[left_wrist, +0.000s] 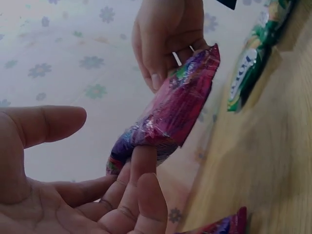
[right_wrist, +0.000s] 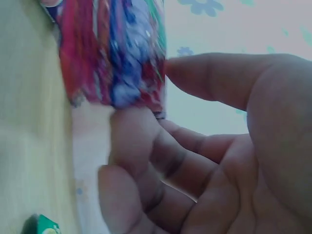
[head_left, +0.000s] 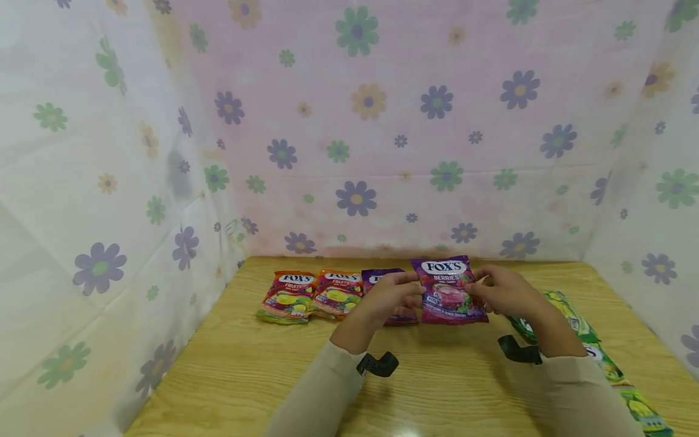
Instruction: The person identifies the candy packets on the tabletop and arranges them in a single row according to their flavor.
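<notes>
Right fingers [right_wrist: 134,139] pinch a purple pack [head_left: 445,295], not yet down beside three aligned packs [head_left: 337,297]; extended left fingers [left_wrist: 145,165] touch it.

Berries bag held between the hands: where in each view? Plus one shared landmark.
Head: held Berries bag, right of centre, lower half.
Left wrist: around centre, slanting up rightward.
Right wrist: upper left, cut by the top edge.
Shared landmark: right hand, at top in left wrist, lower right in right wrist.
</notes>
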Tool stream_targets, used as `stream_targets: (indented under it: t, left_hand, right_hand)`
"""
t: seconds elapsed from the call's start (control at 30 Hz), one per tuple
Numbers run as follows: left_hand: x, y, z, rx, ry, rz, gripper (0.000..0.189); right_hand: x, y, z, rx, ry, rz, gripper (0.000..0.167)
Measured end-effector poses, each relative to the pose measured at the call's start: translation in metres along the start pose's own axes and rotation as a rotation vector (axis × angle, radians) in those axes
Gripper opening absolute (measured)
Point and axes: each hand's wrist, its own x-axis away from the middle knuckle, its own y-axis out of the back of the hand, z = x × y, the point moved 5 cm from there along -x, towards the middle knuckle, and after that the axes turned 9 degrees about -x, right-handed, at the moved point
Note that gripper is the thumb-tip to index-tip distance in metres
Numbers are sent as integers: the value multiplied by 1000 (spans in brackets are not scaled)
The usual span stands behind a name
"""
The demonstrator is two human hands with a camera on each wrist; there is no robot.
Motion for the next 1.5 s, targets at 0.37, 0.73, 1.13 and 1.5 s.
stream_targets:
  t: [0.37,0.73,1.13,1.5]
  left_hand:
    - [-13,1,22,20,8,-64,58]
    - [-17,1,34,-31,37,-87,54]
    - [-17,0,41,-47,66,-95,40]
    - [-20,0,43,-18,75,-104,38]
  right_hand:
    - [-15,-14,-11,55,3,-62,47]
    - [-25,-30,-35,62,-76,-88,44]
    - [-30,-41,-56,-3,-130,-87,44]
    - [-29,-41,-61,-24,-135,-46,44]
